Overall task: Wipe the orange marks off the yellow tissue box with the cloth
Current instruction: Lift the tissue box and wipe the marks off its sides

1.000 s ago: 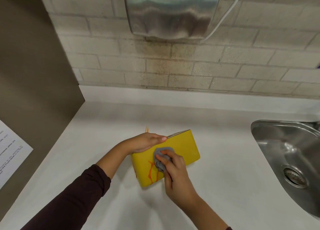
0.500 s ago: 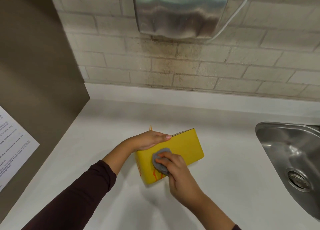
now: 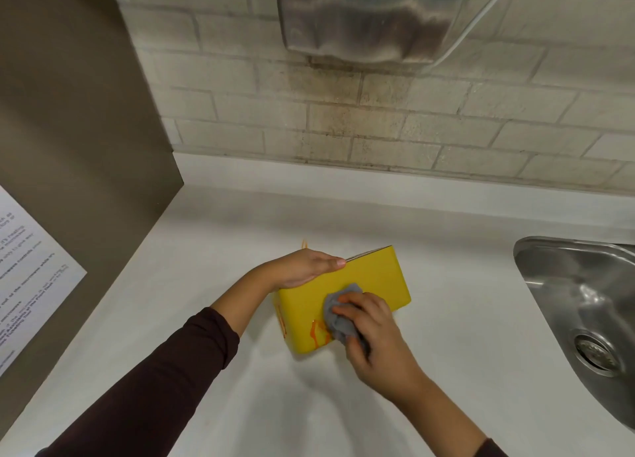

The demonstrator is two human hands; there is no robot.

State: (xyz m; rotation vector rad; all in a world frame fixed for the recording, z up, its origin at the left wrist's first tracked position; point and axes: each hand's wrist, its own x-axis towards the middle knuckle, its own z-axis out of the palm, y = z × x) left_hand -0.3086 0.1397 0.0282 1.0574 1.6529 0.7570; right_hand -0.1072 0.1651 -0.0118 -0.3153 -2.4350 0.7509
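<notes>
A yellow tissue box (image 3: 374,281) stands on its long edge on the white counter (image 3: 446,319), tilted toward me. Orange marks (image 3: 318,333) streak its lower left face, with more on the left end. My left hand (image 3: 302,267) lies over the box's top left edge and holds it steady. My right hand (image 3: 371,333) presses a crumpled grey cloth (image 3: 338,315) against the box's front face, just right of the orange marks. The cloth and hand hide part of the face.
A steel sink (image 3: 584,315) is set into the counter at the right. A steel hand dryer (image 3: 371,16) hangs on the brick wall above. A brown panel (image 3: 75,140) with a printed paper notice (image 3: 27,284) stands at the left.
My right hand with the cloth has rubbed down and right across the box face. Fewer orange marks show than a second ago. My left hand keeps its hold.
</notes>
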